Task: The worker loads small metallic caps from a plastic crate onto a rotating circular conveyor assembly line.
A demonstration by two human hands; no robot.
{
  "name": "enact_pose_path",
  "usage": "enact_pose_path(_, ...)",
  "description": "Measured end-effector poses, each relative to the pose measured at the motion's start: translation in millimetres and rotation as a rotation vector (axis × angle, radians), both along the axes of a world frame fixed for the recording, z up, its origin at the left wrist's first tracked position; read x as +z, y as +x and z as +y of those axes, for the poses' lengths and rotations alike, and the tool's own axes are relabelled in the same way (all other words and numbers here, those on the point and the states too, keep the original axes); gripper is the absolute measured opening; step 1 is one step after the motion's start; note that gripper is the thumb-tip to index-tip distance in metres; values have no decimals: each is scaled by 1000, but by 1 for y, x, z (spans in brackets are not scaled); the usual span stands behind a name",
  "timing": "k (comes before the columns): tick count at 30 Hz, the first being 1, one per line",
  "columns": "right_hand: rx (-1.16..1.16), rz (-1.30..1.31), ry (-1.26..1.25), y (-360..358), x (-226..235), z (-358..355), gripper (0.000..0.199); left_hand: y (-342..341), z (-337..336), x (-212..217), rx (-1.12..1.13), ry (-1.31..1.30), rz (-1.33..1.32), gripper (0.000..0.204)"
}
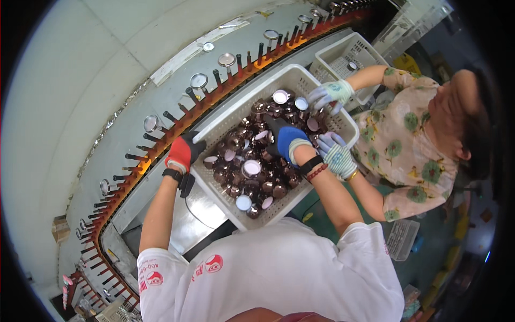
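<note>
Upper left of frame: pale grey-white wall or panel (70, 91), seams visible, evenly lit. Conveyor line (161, 142) curves from lower left to top right, orange track with black pegs, some carrying round metal caps. Right side: dark green floor (429, 241), cluttered. Second white perforated crate (335, 56) at top right.

Glossy metallic brown caps (252, 161); matt white plastic crate (225, 115).
</note>
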State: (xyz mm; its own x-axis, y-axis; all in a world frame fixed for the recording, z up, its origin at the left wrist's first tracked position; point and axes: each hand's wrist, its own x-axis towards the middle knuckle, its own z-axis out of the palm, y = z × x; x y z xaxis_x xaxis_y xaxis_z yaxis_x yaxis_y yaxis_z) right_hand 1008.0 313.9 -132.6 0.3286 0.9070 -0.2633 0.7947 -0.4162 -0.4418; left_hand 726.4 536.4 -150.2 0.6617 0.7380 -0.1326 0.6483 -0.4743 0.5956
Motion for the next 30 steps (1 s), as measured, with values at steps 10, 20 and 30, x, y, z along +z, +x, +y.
enact_pose_path(10,55,244,434,-29,33,-22,92,-17,-1,-15,-18,19,66,57)
enact_pose_path(20,42,151,488,46,41,61,95,-13,1,-22,12,24,49,57)
enact_pose_path(30,-57,-44,649,186,26,155,92,-7,6,-19,40,-47,-85,45)
